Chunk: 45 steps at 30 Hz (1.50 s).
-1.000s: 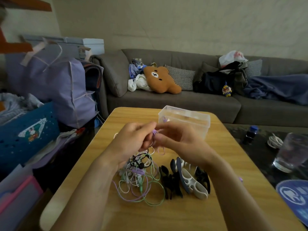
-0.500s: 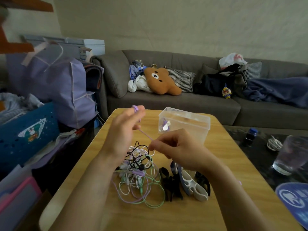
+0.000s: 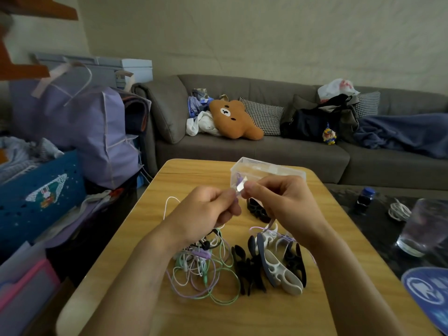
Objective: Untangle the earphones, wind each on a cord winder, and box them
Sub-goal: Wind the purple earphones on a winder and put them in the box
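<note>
Wooden table [image 3: 322,197], clear box [image 3: 286,171] at its far edge, tangle of cords [image 3: 206,270] beside black and white winders [image 3: 274,265], left hand [image 3: 206,209] and right hand [image 3: 283,202] fingertips pinching a purple earphone [image 3: 238,191] between them, above the tangle

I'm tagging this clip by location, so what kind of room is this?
Most likely a home living room: a grey sofa with a bear cushion runs along the wall, and a small wooden table stands before it.
</note>
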### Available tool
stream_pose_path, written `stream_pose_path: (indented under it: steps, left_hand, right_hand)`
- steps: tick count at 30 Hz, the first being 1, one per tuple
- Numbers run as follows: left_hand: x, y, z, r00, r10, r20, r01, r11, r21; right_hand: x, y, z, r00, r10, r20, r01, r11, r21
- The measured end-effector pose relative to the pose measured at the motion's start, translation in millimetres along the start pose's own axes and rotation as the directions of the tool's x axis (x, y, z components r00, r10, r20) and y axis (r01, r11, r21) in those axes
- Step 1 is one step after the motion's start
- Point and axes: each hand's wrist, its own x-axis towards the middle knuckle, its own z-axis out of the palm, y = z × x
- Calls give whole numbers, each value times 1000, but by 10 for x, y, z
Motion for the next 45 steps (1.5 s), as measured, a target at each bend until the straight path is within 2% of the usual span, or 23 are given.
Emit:
stream_pose_path:
  steps: [2,4,5,8,10,12,13,16,18,21,24,25,28,31,33,38,42,43,44,45]
  left_hand:
    - [20,-17,2,985,-23,-170,5,995,-104]
    - [69,-90,-19,943,-146,-299,60,959,-279]
    - [100,-132,-42,918,-232,-321,92,913,-398]
    - [157,-185,-95,897,-380,-226,103,677,-729]
    - [161,-165,-98,901,-399,-170,94,562,-822]
    - [154,-151,-80,908,-398,-132,116,540,-834]
    - [150,-147,-70,912,-392,-122,134,564,-815]
    - [123,-107,-25,931,-332,-153,164,752,-638]
    - [92,-46,-9,962,-245,-123,146,836,-528]
    - [15,45,-21,984,-159,74,176,909,-379]
    - [-71,97,-17,960,-118,254,169,967,-188]
    - [-84,101,-14,959,-97,267,156,965,-210]
    - [-58,61,-15,985,-30,170,91,928,-360]
    - [-23,10,-10,992,25,126,41,869,-492]
    - [2,-24,20,998,0,70,40,823,-567]
    - [81,-61,78,994,-73,-75,-6,673,-740]
    - [100,-60,67,990,-52,-130,-82,543,-836]
    - [98,-62,67,989,-51,-139,-89,544,-834]
    - [94,-61,73,986,-49,-161,-101,589,-802]
    - [96,-82,74,978,-47,-204,-118,679,-725]
  right_hand:
    - [0,-25,-17,1000,12,8,-12,1000,2]
    - [-8,-74,-26,997,12,80,-11,1000,-15]
    - [-12,-98,-25,992,9,124,-5,999,-33]
    - [-25,-141,38,962,47,268,6,982,-190]
    - [-46,-120,113,920,135,368,-7,944,-330]
    - [-73,-93,190,883,214,417,-21,907,-421]
    - [-77,-86,213,876,227,424,-21,899,-438]
    - [-56,-113,208,903,179,391,-7,915,-404]
    - [-48,-167,157,928,110,355,5,951,-308]
    - [-48,-241,47,971,5,239,30,989,-143]
    - [-35,-237,-76,996,-10,89,30,974,-223]
    - [-37,-219,-99,997,5,79,15,968,-249]
    - [-41,-167,-107,996,63,65,-46,971,-234]
    - [-6,-62,-75,989,126,74,-97,946,-309]
    - [17,-1,-25,979,180,98,-130,915,-383]
    - [16,61,119,922,318,218,-232,909,-346]
    - [26,86,223,908,322,268,-166,864,-475]
    - [26,82,244,908,314,277,-144,855,-499]
    - [22,70,264,905,312,290,-126,846,-517]
    - [10,50,277,898,315,305,-113,838,-533]
